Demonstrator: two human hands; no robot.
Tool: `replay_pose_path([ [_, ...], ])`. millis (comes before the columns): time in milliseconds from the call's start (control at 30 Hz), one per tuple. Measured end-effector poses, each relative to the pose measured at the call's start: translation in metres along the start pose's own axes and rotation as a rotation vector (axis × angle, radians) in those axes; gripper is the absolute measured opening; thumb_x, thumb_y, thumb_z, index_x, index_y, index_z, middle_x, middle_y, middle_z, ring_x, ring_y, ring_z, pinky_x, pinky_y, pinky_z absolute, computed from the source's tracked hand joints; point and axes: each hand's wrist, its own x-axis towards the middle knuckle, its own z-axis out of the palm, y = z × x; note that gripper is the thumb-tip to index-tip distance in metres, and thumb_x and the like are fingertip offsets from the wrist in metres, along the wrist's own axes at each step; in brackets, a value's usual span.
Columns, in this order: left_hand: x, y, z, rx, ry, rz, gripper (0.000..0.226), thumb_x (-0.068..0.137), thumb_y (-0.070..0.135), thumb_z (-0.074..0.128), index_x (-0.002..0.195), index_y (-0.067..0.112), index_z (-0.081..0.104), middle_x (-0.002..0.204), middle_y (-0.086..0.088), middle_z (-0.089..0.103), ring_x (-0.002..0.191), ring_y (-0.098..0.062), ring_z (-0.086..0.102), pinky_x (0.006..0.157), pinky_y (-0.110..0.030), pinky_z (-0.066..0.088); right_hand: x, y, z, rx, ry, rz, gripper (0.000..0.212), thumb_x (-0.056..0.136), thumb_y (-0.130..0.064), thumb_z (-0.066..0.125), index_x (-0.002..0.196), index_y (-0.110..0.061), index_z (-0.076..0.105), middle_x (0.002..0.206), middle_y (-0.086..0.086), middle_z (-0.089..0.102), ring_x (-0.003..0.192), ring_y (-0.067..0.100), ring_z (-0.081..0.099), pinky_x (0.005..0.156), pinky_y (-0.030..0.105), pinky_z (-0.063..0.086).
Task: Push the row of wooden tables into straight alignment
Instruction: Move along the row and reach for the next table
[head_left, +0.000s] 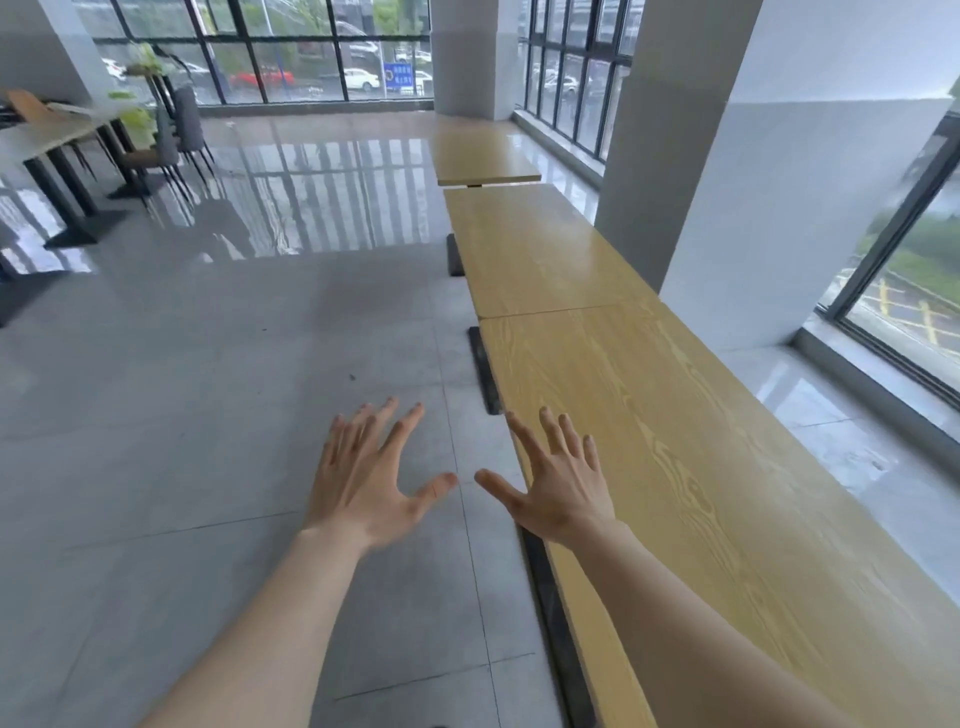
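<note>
A row of light wooden tables runs from the lower right toward the far window wall. The nearest table (727, 467) is long and butts against the middle table (535, 249). The far table (483, 156) sits behind a small gap and is shifted slightly left. My left hand (363, 478) hovers over the grey floor, fingers spread, holding nothing. My right hand (556, 478) is spread over the nearest table's left edge, palm down. Whether it touches the wood is unclear.
White pillars (779, 182) stand close along the tables' right side, with windows behind. Black table feet (485, 369) stick out on the left. Grey tiled floor (208, 415) stretches left. Other tables and grey chairs (176, 135) stand at the far left.
</note>
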Motion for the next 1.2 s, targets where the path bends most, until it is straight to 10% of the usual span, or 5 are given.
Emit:
replay_pose_path([
  [1200,1.095,-0.364,0.051,-0.078,-0.064,0.27,0.093,0.084,0.091,0.026,0.161,0.045,0.002,0.174,0.004,0.005,0.16,-0.024,0.001,0.127,-0.047,-0.007,1.071,-0.098,-0.084,-0.047,0.171,0.28,0.096,0.083,-0.094,0.024,0.163,-0.046,0.001,0.175,0.002,-0.008,0.16,0.028,-0.012,0.129,0.054,-0.003],
])
